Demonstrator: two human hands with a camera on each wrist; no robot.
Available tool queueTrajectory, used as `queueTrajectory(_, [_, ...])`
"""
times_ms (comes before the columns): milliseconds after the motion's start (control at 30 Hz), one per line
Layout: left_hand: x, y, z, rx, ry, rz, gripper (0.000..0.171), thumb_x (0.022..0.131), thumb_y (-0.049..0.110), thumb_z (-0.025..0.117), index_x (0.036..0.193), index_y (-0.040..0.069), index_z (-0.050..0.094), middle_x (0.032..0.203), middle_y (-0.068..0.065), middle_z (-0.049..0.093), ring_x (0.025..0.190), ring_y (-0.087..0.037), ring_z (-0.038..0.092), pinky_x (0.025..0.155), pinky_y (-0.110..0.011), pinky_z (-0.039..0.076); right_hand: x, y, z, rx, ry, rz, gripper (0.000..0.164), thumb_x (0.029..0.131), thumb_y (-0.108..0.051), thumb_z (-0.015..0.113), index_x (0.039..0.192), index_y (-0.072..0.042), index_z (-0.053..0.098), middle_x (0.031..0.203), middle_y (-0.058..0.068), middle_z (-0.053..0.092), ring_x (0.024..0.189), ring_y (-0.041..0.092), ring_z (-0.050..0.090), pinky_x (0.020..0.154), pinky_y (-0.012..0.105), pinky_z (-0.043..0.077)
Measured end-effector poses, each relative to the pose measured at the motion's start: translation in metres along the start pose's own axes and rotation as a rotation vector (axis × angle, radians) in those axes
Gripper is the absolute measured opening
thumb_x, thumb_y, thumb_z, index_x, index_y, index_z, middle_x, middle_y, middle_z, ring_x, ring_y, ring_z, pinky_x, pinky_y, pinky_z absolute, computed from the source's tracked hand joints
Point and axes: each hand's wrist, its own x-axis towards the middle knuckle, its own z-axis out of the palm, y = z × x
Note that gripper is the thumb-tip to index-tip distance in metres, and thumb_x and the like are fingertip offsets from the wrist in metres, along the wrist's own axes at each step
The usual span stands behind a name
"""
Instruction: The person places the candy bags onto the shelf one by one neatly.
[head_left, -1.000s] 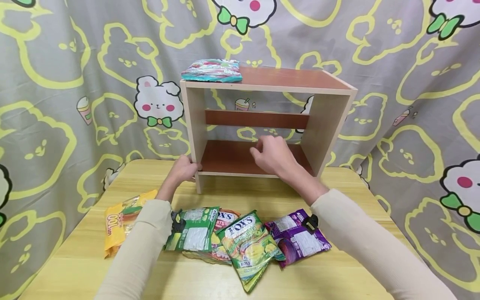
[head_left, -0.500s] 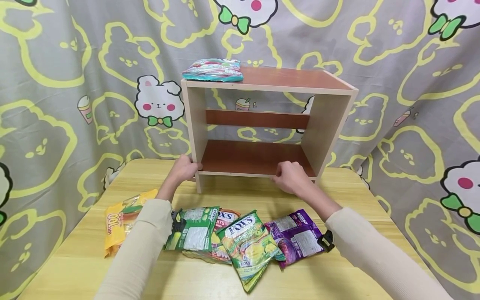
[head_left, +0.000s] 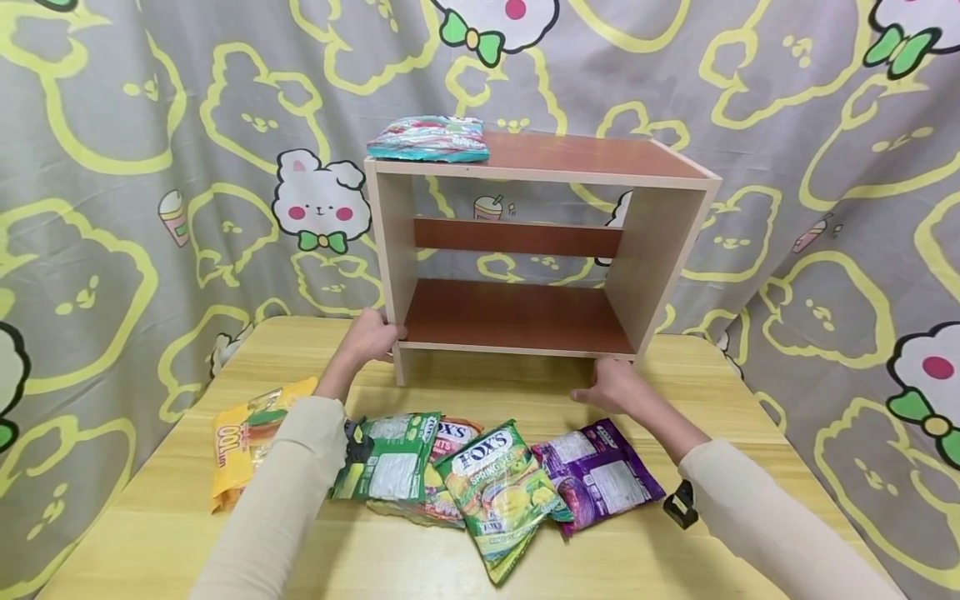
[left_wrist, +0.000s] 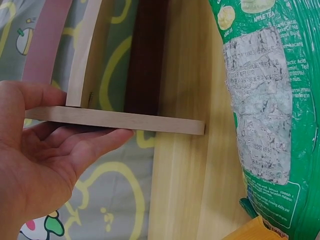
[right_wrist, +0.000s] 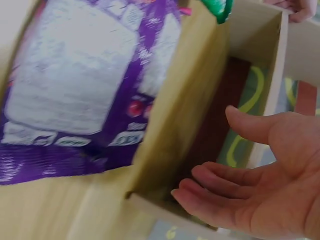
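Note:
A small wooden shelf unit [head_left: 585, 156] with red-brown boards and pale side panels stands at the back of the table. My left hand [head_left: 367, 335] grips the front edge of its left panel; in the left wrist view the thumb lies on one side of that panel [left_wrist: 165, 124] and the fingers on the other. My right hand [head_left: 617, 386] is just before the lower right corner of the unit. In the right wrist view this hand [right_wrist: 260, 175] holds nothing, its thumb and fingers spread apart. A teal candy bag [head_left: 431, 142] lies on top at the left.
On the table [head_left: 390, 567] in front lie several candy bags: a yellow-orange one [head_left: 232, 454], a green one [head_left: 393, 458], a red-orange one [head_left: 442, 500] partly covered, a green Fox's bag [head_left: 498, 492] and a purple one [head_left: 600, 479]. A patterned grey curtain [head_left: 225, 150] hangs behind.
My right hand has come down and rightward, from inside the shelf opening past the lower board's front edge to below its right end. The left hand keeps its grip on the left panel.

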Motion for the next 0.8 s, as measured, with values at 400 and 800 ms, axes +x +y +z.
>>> queueTrajectory(400, [0.002,-0.002,0.000,-0.011,-0.007,-0.014,0.043,0.089,0.015,0.053,0.126,-0.007,0.052,0.120,-0.027,0.057,0.103,-0.037,0.062,0.069,-0.039,0.059,-0.012,0.018,0.011,0.050,-0.354,0.178,0.096,0.067,-0.054,0.079,0.122,0.018,0.045,0.105,0.026,0.057,0.082,0.034,0.060,0.057,0.041,0.057])
queueTrajectory(800, [0.003,-0.003,0.001,0.006,0.002,-0.013,0.041,0.089,0.016,0.053,0.123,-0.007,0.053,0.118,-0.025,0.057,0.101,-0.035,0.062,0.069,-0.039,0.059,-0.012,0.022,0.027,0.103,-0.397,0.230,0.084,0.067,-0.043,0.084,0.114,0.016,0.047,0.094,0.022,0.057,0.079,0.036,0.062,0.056,0.041,0.057])
